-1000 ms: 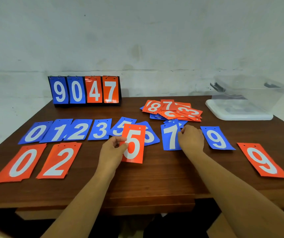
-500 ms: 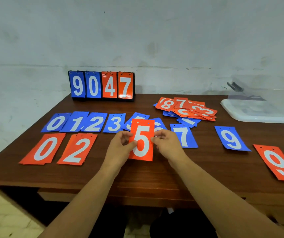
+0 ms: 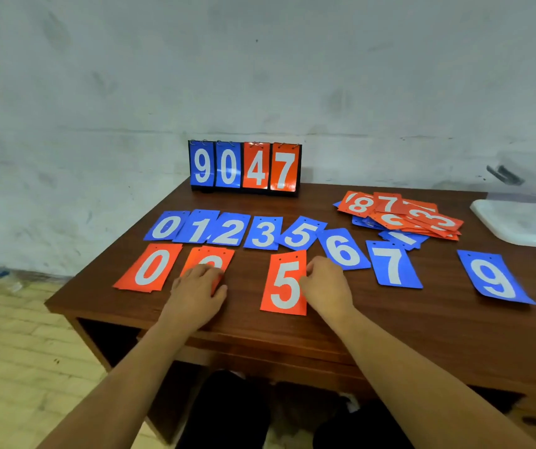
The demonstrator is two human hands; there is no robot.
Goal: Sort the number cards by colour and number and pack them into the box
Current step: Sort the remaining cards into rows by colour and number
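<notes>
On the wooden table [image 3: 406, 322] a flip scoreboard [image 3: 245, 167] by the wall reads 9 0 4 7. The blue row [image 3: 276, 236] runs 0, 1, 2, 3, 5, 6, 7, then a lone blue 9 [image 3: 493, 278] farther right. In front lie the orange 0 [image 3: 150, 268] and orange 5 [image 3: 284, 283]. The right hand [image 3: 325, 286] pinches the 5's right edge, fingers closed on it. The left hand [image 3: 197, 291] lies flat, fingers spread, on another orange card [image 3: 210, 258], covering its number. An unsorted pile [image 3: 403, 217] shows 8, 7, 3, beside the white box edge [image 3: 519, 222].
</notes>
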